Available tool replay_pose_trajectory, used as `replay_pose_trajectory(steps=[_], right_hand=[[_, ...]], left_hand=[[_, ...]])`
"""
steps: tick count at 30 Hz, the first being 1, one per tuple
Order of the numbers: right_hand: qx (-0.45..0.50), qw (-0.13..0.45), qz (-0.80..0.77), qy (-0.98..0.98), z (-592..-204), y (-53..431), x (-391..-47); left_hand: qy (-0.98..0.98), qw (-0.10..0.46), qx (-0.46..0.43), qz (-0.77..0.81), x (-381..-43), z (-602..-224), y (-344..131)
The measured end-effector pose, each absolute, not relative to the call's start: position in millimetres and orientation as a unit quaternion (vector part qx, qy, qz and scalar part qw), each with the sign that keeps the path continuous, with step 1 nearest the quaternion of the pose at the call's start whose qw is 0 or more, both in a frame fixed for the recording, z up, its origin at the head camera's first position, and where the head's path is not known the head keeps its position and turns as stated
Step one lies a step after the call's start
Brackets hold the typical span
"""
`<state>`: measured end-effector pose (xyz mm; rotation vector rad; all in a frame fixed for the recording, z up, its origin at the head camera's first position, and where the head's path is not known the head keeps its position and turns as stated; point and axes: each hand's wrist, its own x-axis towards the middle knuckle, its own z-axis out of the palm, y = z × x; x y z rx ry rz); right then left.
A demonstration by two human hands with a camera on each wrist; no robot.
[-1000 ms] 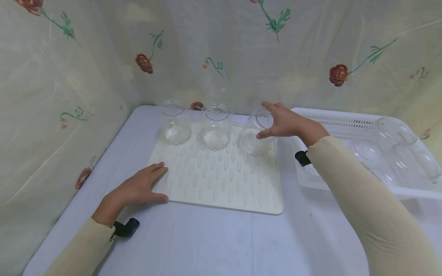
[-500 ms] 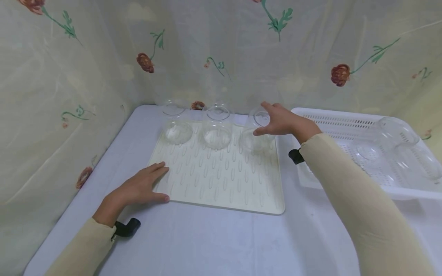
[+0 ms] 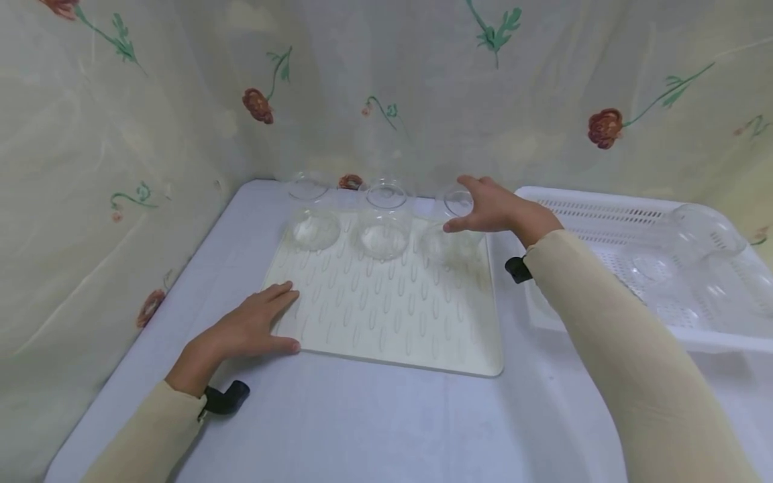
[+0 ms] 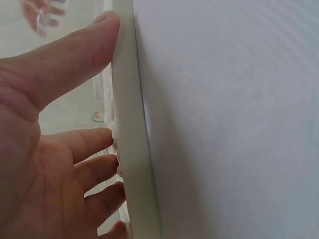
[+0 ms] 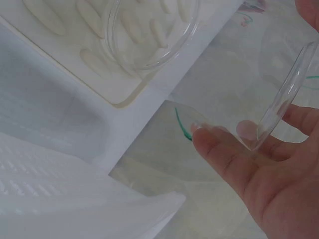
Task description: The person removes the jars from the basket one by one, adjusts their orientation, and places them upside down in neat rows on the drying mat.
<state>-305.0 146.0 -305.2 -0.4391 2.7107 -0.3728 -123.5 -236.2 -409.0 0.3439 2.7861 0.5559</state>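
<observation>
My right hand (image 3: 492,204) holds the upper end of a clear drinking glass (image 3: 449,245) at the back right of a cream drying mat (image 3: 386,335). In the right wrist view, the thumb and fingers curl around the thick end of this glass (image 5: 281,107), while its wide ring lies over the mat. To its left, a middle glass (image 3: 384,240) and a left glass (image 3: 316,230) stand in a row along the mat's back edge. My left hand (image 3: 250,325) rests at the mat's front left corner, fingers spread; in the left wrist view the thumb (image 4: 75,59) touches the mat's edge.
A white perforated basket (image 3: 537,315) stands on the right side of the table (image 3: 362,429), with several clear glasses (image 3: 703,231) lying in it. A flowered curtain (image 3: 423,94) hangs close behind and along the left.
The glass in my right hand has gone from leaning to nearly upright, and that hand has shifted slightly left. My left hand stays on the mat corner. The head view has moved a little.
</observation>
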Motion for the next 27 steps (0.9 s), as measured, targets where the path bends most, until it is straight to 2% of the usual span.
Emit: replay_pose_trajectory(steps=[14,21,27], right_hand=[[-0.149,0.216,-0.118,0.958,-303.5,137.4,-305.9],[-0.145,0.211,-0.101,0.961,-299.5,139.8,-304.2],[-0.166,0.19,-0.089,0.964,-276.4,156.2,-298.2]], left_hand=[[0.963,0.148,0.115,0.195,-123.7,-410.0,-238.7],[0.962,0.156,0.111,0.195,-124.9,-409.4,-236.4],[0.961,0.161,0.113,0.195,-125.0,-407.4,-237.0]])
